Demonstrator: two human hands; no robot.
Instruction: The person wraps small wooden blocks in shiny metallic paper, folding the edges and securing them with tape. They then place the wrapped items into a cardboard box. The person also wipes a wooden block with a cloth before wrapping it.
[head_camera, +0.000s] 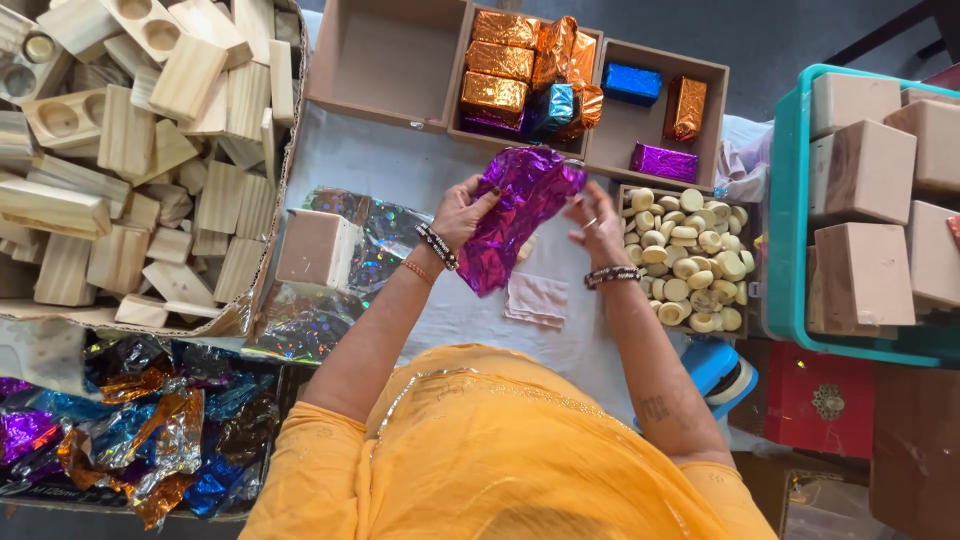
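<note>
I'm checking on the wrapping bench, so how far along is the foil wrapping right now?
Done: several foil-wrapped blocks sit in the wooden tray. In hand: left hand and right hand work purple foil around something hidden. Left: an unwrapped block on holographic foil, more bare blocks in the teal crate, and loose foil sheets.

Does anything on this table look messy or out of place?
Mostly tidy. The orange wrapped blocks sit stacked, but one orange foil beside them is crumpled loose. The foil sheets at lower left lie in a tangled heap. Nothing looks spilled or broken.
</note>
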